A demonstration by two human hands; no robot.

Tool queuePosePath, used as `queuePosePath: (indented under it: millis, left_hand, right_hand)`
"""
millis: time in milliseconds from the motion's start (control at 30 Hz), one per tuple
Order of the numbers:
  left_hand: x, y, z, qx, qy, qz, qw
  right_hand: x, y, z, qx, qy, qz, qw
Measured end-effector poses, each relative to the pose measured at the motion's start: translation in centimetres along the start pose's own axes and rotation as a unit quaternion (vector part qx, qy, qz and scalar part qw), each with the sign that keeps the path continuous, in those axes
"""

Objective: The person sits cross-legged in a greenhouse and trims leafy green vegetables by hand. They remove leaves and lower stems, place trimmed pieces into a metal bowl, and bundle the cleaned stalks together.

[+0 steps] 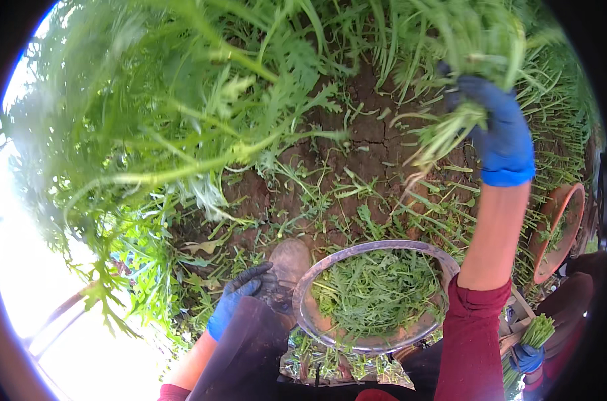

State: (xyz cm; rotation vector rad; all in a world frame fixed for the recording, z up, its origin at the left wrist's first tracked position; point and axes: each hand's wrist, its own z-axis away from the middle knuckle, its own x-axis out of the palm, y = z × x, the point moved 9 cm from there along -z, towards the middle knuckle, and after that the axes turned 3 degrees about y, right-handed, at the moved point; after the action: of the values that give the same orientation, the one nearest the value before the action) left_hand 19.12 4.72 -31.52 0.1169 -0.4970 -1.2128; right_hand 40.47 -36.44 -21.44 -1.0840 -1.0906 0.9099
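My right hand point(499, 120), in a blue glove with dark palm and fingers, grips a bunch of leafy greens point(451, 133) above the soil. Cut stems and a few roots point down towards the bowl, and the blurred tops spread away from me. Down by my shoe point(289, 260), my left hand point(240, 295) is gloved the same way, its fingers stretched out and apart beside my raised knee. I see nothing in it, though the knee hides part of it. Between my legs stands a metal bowl point(303, 301) holding loose cut leaves point(378, 295).
Tall leafy plants point(148, 100) lean in from the left and front. Cracked soil point(368, 130) carries scattered trimmings. Cut stubble point(559, 135) stands at right, near a tilted orange basin point(544, 240). Another person's gloved hand point(529, 357) holds a bundle of stems point(538, 331) at lower right.
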Motion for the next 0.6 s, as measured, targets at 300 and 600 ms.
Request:
queuePosePath:
  millis: [300,600]
  left_hand:
    - [0.7,-0.1,-0.2,-0.012,-0.039,0.007,0.999]
    - [-0.1,0.1,-0.7,-0.015,-0.022,-0.004,1.000]
  right_hand:
    - [2.4,12.2,-1.4,0.110,0.196,0.027,0.974]
    - [4.5,14.4,-8.9,0.180,0.154,0.181,0.955]
